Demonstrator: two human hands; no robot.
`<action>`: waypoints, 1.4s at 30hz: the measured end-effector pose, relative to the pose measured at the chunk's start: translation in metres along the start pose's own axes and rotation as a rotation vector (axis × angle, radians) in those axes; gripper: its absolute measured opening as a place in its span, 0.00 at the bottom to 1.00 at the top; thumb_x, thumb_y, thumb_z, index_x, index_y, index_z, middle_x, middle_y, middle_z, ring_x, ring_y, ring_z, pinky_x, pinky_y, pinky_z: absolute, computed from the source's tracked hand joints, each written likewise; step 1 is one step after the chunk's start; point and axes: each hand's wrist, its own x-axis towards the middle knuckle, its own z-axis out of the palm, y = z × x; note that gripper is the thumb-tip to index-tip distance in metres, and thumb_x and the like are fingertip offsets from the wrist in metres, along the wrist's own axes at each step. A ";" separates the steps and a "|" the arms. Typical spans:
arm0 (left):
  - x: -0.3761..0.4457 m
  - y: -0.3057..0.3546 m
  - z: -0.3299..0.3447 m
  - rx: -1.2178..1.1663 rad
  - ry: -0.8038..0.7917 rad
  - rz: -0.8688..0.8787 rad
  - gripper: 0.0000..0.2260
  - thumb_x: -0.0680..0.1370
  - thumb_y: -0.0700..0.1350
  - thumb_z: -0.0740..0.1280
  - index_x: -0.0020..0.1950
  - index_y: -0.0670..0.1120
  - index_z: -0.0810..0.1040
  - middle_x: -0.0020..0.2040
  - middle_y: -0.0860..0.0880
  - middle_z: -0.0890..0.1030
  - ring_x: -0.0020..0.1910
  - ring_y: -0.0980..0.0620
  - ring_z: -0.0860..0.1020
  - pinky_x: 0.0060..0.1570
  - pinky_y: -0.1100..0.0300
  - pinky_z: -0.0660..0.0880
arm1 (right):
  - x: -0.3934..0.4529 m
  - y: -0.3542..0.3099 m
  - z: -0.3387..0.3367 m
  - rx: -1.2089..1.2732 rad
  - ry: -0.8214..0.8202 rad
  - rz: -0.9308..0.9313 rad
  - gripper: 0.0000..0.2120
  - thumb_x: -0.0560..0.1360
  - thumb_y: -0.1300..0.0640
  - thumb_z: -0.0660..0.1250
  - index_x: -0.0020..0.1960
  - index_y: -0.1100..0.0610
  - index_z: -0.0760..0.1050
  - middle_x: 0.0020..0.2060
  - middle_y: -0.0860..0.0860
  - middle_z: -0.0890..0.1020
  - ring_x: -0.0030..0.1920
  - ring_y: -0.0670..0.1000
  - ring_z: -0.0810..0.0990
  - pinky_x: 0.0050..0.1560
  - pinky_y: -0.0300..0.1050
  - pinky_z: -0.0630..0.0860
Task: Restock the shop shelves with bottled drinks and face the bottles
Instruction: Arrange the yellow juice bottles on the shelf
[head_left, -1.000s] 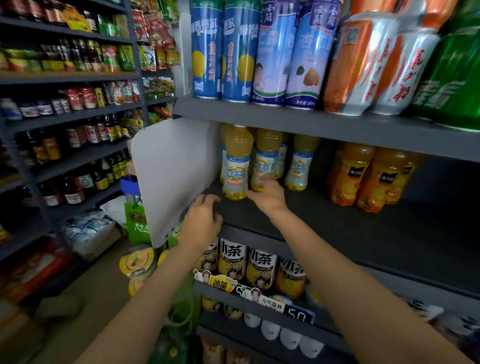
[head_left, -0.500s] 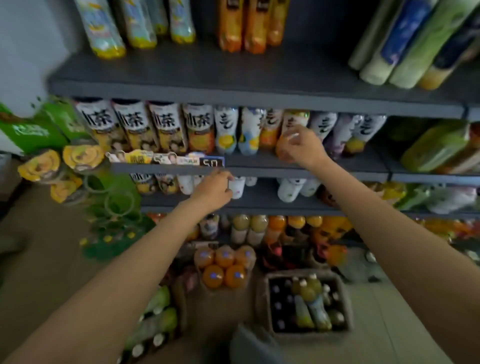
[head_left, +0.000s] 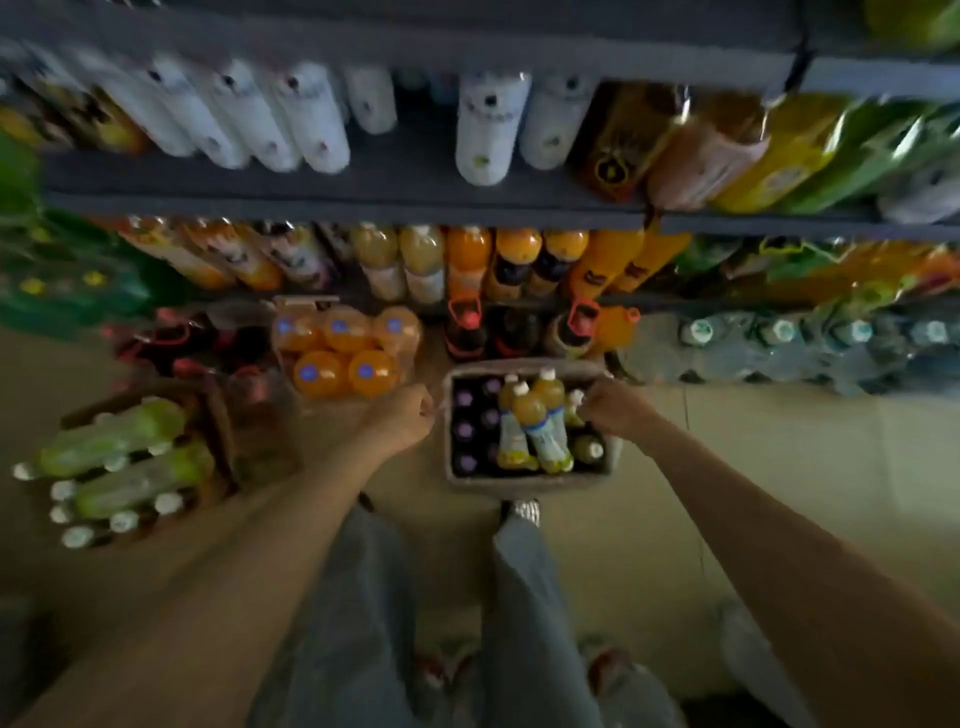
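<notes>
Bottles: yellow juice ones lie on dark-capped ones in a grey crate on the floor, dead centre, 12 o'clock of the feet. Right hand at the crate's 2 o'clock corner, fingers curled at a small bottle top; actual grip too blurred, cannot tell. Left hand just off the crate's 9 o'clock wall, curled, holding nothing visible. Shelves run across 12 o'clock, stocked. Orange multipack at the crate's 10 o'clock.
</notes>
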 end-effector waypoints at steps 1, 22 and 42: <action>0.004 0.005 0.020 0.025 -0.015 -0.018 0.09 0.74 0.32 0.60 0.51 0.32 0.75 0.51 0.33 0.78 0.52 0.37 0.76 0.50 0.49 0.70 | 0.016 0.020 0.010 0.005 -0.053 0.013 0.04 0.75 0.60 0.64 0.42 0.58 0.74 0.40 0.52 0.73 0.47 0.51 0.70 0.39 0.36 0.66; 0.160 -0.068 0.242 -0.478 -0.008 -0.222 0.18 0.76 0.47 0.67 0.64 0.43 0.71 0.57 0.45 0.77 0.52 0.49 0.77 0.47 0.64 0.73 | 0.202 0.124 0.204 0.039 0.148 -0.056 0.32 0.67 0.42 0.72 0.61 0.59 0.66 0.58 0.55 0.73 0.58 0.58 0.75 0.51 0.52 0.74; 0.119 -0.112 0.185 -0.844 0.253 -0.397 0.09 0.68 0.45 0.76 0.45 0.50 0.79 0.42 0.54 0.81 0.41 0.58 0.78 0.40 0.63 0.74 | 0.239 0.072 0.222 0.440 -0.233 0.301 0.26 0.66 0.54 0.74 0.60 0.64 0.72 0.52 0.57 0.78 0.51 0.56 0.79 0.49 0.45 0.75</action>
